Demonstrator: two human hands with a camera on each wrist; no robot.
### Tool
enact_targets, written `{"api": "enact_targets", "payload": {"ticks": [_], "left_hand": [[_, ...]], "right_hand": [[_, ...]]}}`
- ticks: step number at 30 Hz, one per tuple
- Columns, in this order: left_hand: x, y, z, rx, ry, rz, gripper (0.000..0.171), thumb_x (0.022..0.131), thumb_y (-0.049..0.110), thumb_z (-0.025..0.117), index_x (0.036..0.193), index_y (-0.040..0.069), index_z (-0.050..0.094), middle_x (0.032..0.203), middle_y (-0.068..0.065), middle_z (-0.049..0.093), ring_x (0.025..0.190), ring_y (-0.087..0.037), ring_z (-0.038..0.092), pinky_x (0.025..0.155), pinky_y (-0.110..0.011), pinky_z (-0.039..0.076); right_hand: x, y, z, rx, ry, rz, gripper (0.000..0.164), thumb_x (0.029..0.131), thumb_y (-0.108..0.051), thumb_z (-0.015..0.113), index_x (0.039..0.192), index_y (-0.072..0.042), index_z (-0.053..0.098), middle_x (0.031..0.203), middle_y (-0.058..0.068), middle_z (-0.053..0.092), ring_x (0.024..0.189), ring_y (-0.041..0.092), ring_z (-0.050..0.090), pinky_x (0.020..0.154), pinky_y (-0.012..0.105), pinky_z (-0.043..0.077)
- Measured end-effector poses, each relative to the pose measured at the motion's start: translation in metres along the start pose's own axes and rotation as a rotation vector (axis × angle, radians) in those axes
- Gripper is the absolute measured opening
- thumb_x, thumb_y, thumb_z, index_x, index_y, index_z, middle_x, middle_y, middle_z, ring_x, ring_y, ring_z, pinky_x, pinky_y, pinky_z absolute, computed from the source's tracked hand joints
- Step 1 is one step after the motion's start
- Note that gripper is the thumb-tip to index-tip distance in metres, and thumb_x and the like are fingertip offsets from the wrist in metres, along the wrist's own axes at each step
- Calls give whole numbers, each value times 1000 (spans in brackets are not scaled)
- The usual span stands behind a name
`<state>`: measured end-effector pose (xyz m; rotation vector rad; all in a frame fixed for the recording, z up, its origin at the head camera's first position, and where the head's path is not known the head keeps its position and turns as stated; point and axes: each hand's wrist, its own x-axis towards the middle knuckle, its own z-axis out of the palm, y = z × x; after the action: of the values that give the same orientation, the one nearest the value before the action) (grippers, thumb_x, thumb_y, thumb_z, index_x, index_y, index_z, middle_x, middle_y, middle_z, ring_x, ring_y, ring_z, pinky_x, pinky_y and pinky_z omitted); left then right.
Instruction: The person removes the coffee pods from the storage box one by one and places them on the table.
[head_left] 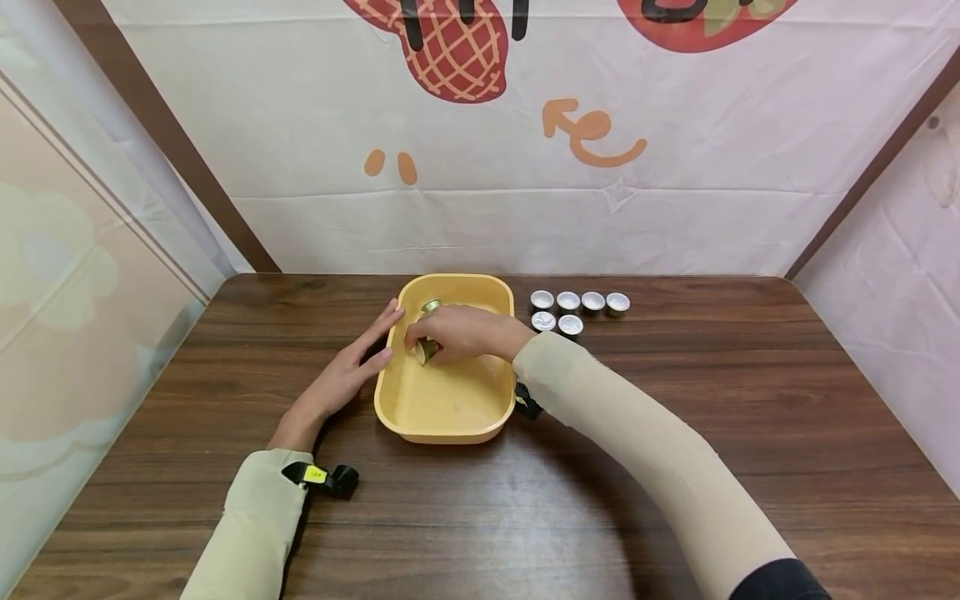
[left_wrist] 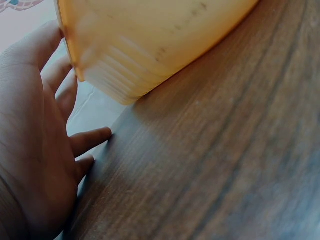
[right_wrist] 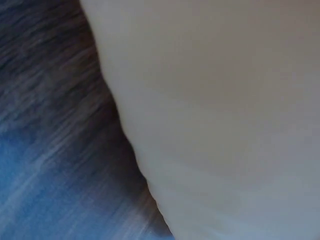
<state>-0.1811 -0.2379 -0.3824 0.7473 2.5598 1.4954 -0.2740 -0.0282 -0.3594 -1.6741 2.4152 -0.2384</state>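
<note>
A yellow plastic basin point(head_left: 457, 417) stands on the table. Inside it, my right hand point(head_left: 468, 331) pinches a green-gold coffee capsule point(head_left: 425, 351) with curled fingers, its fingertips partly hidden. A second green coffee capsule point(head_left: 431, 306) lies behind that hand, near the basin's back left. My left hand point(head_left: 348, 375) has its fingers spread, thumb and fingertips touching the basin's left rim. From the left wrist view, the same left hand point(left_wrist: 35, 130) appears beside the basin's ribbed outer wall point(left_wrist: 135, 60). The right wrist view shows no hand, only a blurred pale surface point(right_wrist: 210, 120).
Just right of the basin, several coffee capsules point(head_left: 568, 302) stand in two rows, silver lids up. The brown wooden table point(head_left: 480, 517) extends around the basin to a printed white cloth point(head_left: 480, 225) at the back. Black wrist straps point(head_left: 322, 477) are on the sleeves.
</note>
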Motion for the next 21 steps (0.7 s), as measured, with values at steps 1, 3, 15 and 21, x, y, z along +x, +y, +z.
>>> {"api": "enact_targets", "payload": {"ticks": [1, 3, 15, 21], "left_hand": [[0, 0, 0, -1, 0, 0, 55, 101, 4, 43, 153, 8, 23, 160, -7, 6, 144, -24, 7, 109, -58, 12], [0, 1, 0, -3, 0, 3, 55, 101, 5, 43, 153, 8, 23, 160, -7, 6, 144, -24, 7, 109, -58, 12], [0, 2, 2, -13, 4, 3, 55, 101, 4, 44, 152, 9, 25, 160, -7, 7, 144, -26, 8, 108, -59, 12], [0, 3, 1, -20, 7, 0, 55, 101, 5, 44, 152, 8, 25, 160, -8, 6, 145, -25, 7, 109, -58, 11]], "right_hand": [[0, 0, 0, -10, 2, -2, 27, 87, -14, 71, 113, -17, 65, 98, -7, 61, 88, 10, 53, 82, 24, 42], [-1, -1, 0, -18, 7, -6, 25, 87, -14, 71, 111, -17, 66, 98, -7, 61, 89, 10, 53, 82, 24, 42], [-14, 5, -12, 79, 119, -25, 26, 86, -9, 72, 111, -9, 65, 100, -3, 63, 86, 9, 56, 80, 19, 41], [-33, 9, -28, 182, 234, -2, 30, 84, -7, 74, 112, -9, 66, 102, -3, 64, 87, 11, 60, 76, 21, 47]]}}
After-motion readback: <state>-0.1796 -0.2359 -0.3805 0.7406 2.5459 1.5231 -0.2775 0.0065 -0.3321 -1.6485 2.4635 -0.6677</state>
